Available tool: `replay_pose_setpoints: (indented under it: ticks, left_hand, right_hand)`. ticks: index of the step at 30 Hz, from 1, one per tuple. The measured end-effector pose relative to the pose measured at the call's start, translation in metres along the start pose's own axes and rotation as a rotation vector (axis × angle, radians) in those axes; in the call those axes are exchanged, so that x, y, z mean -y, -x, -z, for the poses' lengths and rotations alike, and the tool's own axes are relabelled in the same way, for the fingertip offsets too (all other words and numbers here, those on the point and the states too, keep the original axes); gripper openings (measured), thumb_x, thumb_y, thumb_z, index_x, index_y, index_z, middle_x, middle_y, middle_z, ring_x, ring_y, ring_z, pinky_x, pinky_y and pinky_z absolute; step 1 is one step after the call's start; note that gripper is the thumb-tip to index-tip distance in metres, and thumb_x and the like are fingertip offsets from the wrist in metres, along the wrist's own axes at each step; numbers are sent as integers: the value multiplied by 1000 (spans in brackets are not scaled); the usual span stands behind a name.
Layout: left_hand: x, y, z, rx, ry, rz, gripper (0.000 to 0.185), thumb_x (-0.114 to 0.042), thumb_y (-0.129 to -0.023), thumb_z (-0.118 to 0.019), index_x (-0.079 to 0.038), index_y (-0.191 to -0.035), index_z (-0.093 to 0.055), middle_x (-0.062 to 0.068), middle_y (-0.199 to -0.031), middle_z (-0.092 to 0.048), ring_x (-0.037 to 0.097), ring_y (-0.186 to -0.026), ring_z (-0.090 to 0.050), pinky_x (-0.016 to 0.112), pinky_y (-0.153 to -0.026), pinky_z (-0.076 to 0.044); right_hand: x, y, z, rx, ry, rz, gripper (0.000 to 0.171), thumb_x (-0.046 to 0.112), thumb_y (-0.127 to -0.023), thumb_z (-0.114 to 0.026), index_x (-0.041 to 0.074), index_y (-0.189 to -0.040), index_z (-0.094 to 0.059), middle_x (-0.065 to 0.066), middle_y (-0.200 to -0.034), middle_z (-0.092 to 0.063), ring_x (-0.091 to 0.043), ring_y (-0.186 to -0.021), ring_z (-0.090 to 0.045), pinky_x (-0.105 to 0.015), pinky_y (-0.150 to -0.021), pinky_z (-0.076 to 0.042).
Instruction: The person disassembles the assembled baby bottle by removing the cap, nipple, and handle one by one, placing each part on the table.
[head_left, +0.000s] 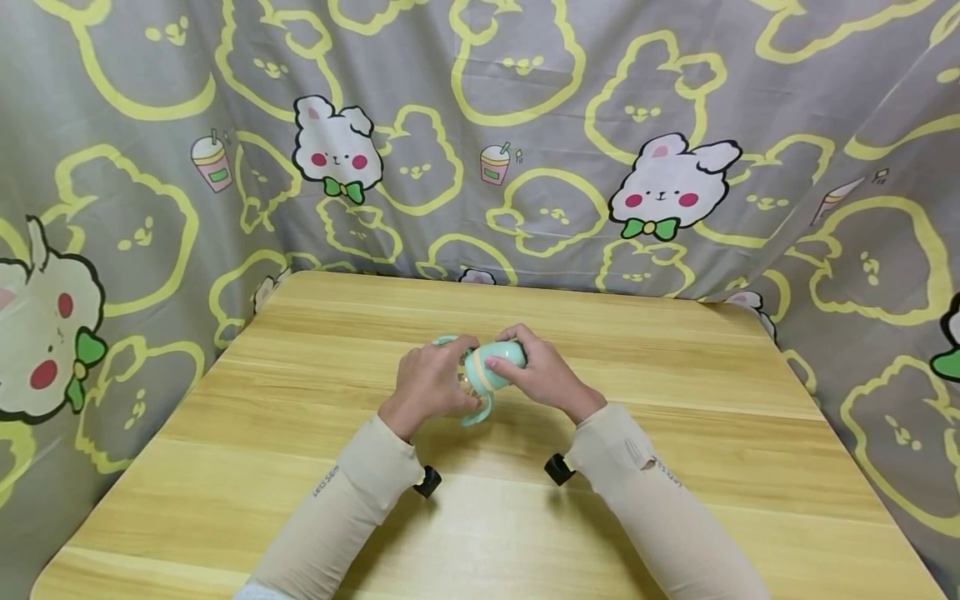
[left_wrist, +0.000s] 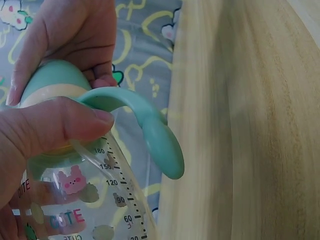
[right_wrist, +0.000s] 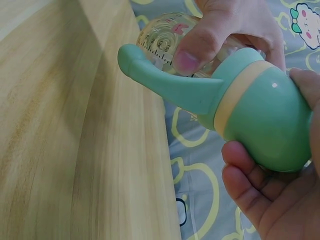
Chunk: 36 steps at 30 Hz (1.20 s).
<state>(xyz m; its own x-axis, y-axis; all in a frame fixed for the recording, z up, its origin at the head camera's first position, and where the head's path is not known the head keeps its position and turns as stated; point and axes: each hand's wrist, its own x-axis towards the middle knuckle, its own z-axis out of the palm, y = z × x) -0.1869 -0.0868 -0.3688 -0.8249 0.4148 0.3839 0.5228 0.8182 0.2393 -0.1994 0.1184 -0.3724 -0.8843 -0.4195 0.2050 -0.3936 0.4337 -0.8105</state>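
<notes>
A baby bottle with a clear body (left_wrist: pixel 75 200) lies tilted between both hands above the table. Its body carries printed volume marks and a pink rabbit. My left hand (head_left: pixel 435 379) grips this clear part, thumb close below the collar. Over the other end sits a rounded mint-green cap (right_wrist: pixel 272 117) with a cream band, and my right hand (head_left: pixel 551 371) holds it, fingers and thumb around its sides. A mint handle (left_wrist: pixel 157 132) curves out from the collar, and a second one shows behind my left fingers in the head view.
The wood-grain table (head_left: pixel 480 517) spreads under both arms. A grey curtain (head_left: pixel 420 233) with rabbit and yellow outline prints hangs along its back and sides. Small black devices (head_left: pixel 558 469) stick out under the beige sleeves (head_left: pixel 626 454) at the wrists.
</notes>
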Motion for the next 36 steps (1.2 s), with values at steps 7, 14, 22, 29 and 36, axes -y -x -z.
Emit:
replay_pose_setpoints:
  ticks: [7,14,22,29,36]
  left_hand:
    - [1,1,0,-4,-4,1,74,-39,-56,-91,-17,-121,-63,-4,-78,-63,10,-53,-47,27,-46,-38]
    - [2,1,1,-9,15,-1,73,-37,-56,-91,-17,-120,-63,0,-79,-66,11,-53,-47,28,-46,-38]
    - [3,-2,3,-25,2,-11,73,-38,-56,-90,-16,-120,-63,-1,-79,-66,12,-55,-48,28,-47,-39]
    - [3,-2,3,-31,8,-9,73,-37,-55,-91,-16,-119,-64,1,-79,-66,13,-56,-48,30,-48,-39]
    - [3,-1,2,-20,6,-14,73,-38,-56,-91,-17,-119,-63,-3,-78,-63,12,-55,-48,28,-48,-39]
  right_hand:
    - [1,0,0,7,3,12,36,33,-95,-62,9,-119,-51,-8,-87,-62,-20,-71,-59,-35,-62,-50]
    - [2,0,-1,13,9,26,34,31,-96,-61,8,-119,-50,-9,-88,-61,-20,-72,-59,-36,-63,-51]
    - [6,-2,2,11,30,67,35,28,-96,-61,5,-121,-50,-9,-90,-60,-19,-72,-59,-34,-62,-51]
    - [6,-2,2,11,10,83,36,27,-97,-61,4,-121,-50,-10,-92,-60,-18,-72,-58,-33,-63,-51]
    - [4,0,1,23,-1,73,34,26,-97,-60,6,-122,-49,-10,-93,-60,-20,-73,-59,-35,-63,-51]
